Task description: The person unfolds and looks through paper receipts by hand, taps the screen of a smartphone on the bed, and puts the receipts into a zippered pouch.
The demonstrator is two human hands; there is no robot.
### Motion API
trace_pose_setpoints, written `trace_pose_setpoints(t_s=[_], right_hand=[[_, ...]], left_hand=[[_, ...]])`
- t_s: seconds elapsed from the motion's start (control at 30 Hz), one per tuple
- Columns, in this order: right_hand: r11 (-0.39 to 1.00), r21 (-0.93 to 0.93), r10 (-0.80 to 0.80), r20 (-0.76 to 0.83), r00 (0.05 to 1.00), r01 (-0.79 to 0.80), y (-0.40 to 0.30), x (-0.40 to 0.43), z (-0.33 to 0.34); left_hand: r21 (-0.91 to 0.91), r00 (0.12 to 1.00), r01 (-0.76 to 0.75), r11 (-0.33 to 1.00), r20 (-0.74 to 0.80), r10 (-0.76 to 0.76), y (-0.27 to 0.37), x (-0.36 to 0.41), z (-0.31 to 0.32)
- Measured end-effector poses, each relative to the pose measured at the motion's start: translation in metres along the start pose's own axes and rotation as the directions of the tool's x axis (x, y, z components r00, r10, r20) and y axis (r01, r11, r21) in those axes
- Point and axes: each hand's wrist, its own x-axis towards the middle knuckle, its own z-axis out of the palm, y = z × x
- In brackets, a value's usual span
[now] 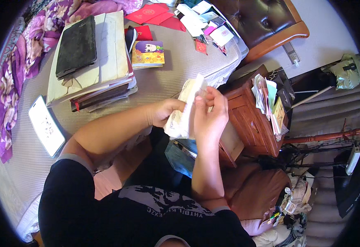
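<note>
In front of my chest, my left hand (164, 112) grips the near-left side of a small worn, cream-coloured paper booklet (175, 122). My right hand (213, 115) is on its right side, the fingers bent and the thumb against the white paper edge. The booklet is tilted up, and what its pages bear is too blurred to tell. Beyond my left forearm, on the bed, a black-covered notebook (76, 46) lies on top of a stack of large yellowed folders and papers (113, 46). A small booklet with a cartoon cover (148, 52) rests beside that stack.
A lit smartphone (46, 126) lies on the bed (84, 123) at left, near a purple floral cloth (4, 108). Red envelopes (149, 14) and a bin of small boxes (223, 35) sit at the back. Papers (261, 95) top the wooden nightstand (252, 123), its drawer (230, 145) pulled out.
</note>
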Motion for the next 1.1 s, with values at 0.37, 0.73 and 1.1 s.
trace_pose_setpoints(t_s=[0.37, 0.73, 1.1], right_hand=[[0.886, 0.339, 0.186, 0.368, 0.911, -0.318, 0.016, 0.001, -0.001], [0.04, 0.895, 0.565, 0.347, 0.748, -0.445, 0.059, 0.007, -0.024], [-0.115, 0.979, 0.254, 0.192, 0.948, -0.167, 0.059, -0.011, -0.009]], left_hand=[[0.46, 0.934, -0.088, 0.884, -0.271, 0.234, 0.0, 0.011, 0.021], [-0.236, 0.931, -0.354, 0.905, -0.184, 0.316, 0.017, 0.008, -0.001], [-0.266, 0.987, -0.13, 0.955, 0.061, 0.152, 0.016, -0.002, 0.011]])
